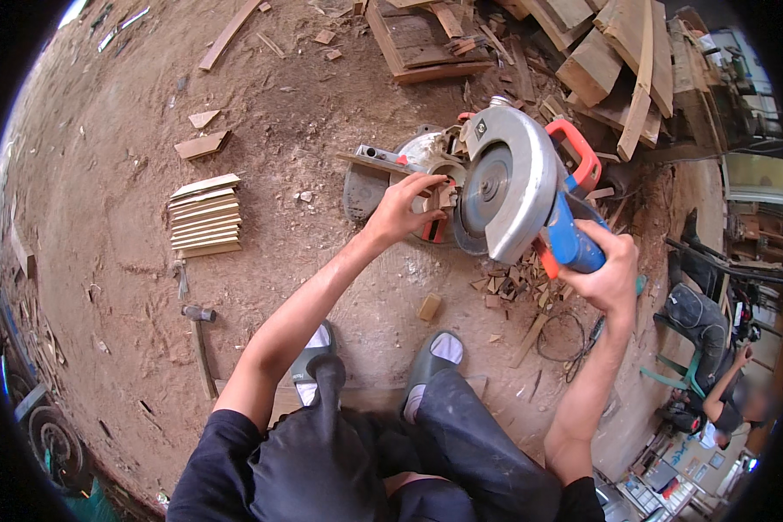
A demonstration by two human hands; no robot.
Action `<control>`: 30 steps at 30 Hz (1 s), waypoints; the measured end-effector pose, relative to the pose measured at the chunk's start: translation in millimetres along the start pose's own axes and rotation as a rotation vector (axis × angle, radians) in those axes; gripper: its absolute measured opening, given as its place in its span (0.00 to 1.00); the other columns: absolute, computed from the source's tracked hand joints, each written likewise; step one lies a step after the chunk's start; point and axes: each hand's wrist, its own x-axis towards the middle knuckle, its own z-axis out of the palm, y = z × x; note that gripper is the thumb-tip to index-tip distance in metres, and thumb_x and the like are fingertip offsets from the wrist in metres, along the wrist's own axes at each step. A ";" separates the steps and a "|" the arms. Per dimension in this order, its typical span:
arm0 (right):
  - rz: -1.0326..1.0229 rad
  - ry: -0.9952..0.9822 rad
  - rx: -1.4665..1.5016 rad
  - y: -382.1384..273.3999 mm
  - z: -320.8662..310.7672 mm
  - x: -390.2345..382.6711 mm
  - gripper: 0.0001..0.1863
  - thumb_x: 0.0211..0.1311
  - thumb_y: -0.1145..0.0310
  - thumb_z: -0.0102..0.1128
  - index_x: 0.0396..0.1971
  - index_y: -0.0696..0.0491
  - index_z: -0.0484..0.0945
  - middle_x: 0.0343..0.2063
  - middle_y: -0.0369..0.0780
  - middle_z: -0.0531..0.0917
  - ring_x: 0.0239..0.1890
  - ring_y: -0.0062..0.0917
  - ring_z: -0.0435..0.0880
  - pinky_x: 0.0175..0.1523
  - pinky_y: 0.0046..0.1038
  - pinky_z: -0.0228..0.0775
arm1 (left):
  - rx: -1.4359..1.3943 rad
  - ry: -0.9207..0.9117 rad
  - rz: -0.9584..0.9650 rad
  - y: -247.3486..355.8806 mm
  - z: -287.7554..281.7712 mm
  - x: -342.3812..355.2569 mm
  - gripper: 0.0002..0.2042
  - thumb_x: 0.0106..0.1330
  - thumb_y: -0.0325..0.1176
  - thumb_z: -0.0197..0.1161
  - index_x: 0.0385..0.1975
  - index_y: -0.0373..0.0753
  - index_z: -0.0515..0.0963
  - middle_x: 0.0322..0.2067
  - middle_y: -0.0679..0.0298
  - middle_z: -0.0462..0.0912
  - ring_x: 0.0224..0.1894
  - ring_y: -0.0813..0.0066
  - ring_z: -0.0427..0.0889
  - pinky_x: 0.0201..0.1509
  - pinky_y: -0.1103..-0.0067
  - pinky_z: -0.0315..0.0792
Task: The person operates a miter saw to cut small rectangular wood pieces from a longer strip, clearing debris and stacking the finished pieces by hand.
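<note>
In front of me on the ground stands a miter saw (515, 174) with a silver blade guard and a red carry handle. My right hand (613, 270) is wrapped round its blue grip (576, 239), and the saw head is tilted up. At the saw's base, my left hand (406, 209) pinches a small wood piece (445, 193) between thumb and fingers, just left of the blade (492, 181). The blade's motion cannot be told from this picture. Small wood offcuts (513, 283) lie below the saw head, near my right forearm.
To the left lies a neat stack of wood slats (205, 216), with a hammer (200, 335) below it. A wood block (429, 306) sits near my feet. Planks (596, 70) are heaped at the far right. A cable (561, 339) loops beside the offcuts. Another person (722, 391) sits at right.
</note>
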 end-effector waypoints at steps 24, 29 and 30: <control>-0.108 0.127 -0.088 6.4 15.8 -19.9 0.29 0.27 0.63 0.80 0.39 0.54 0.86 0.35 0.46 0.89 0.35 0.40 0.90 0.40 0.34 0.81 | 0.008 0.196 -0.134 -10.8 -5.1 -29.7 0.30 0.53 0.21 0.73 0.59 0.42 0.73 0.53 0.62 0.79 0.55 0.66 0.80 0.58 0.71 0.80; -0.113 0.189 -0.129 5.5 21.7 -26.7 0.30 0.27 0.61 0.81 0.39 0.54 0.86 0.36 0.46 0.89 0.35 0.40 0.90 0.40 0.35 0.81 | 0.264 0.163 -0.101 -17.3 -22.7 -40.4 0.27 0.50 0.25 0.77 0.54 0.41 0.79 0.51 0.58 0.80 0.55 0.55 0.78 0.58 0.66 0.75; -0.120 0.205 -0.143 3.9 21.7 -27.8 0.30 0.27 0.61 0.81 0.39 0.54 0.86 0.36 0.46 0.89 0.35 0.39 0.90 0.40 0.35 0.81 | 0.335 0.145 -0.065 -21.8 -24.0 -41.4 0.26 0.50 0.25 0.77 0.53 0.40 0.79 0.51 0.58 0.80 0.55 0.56 0.78 0.59 0.66 0.75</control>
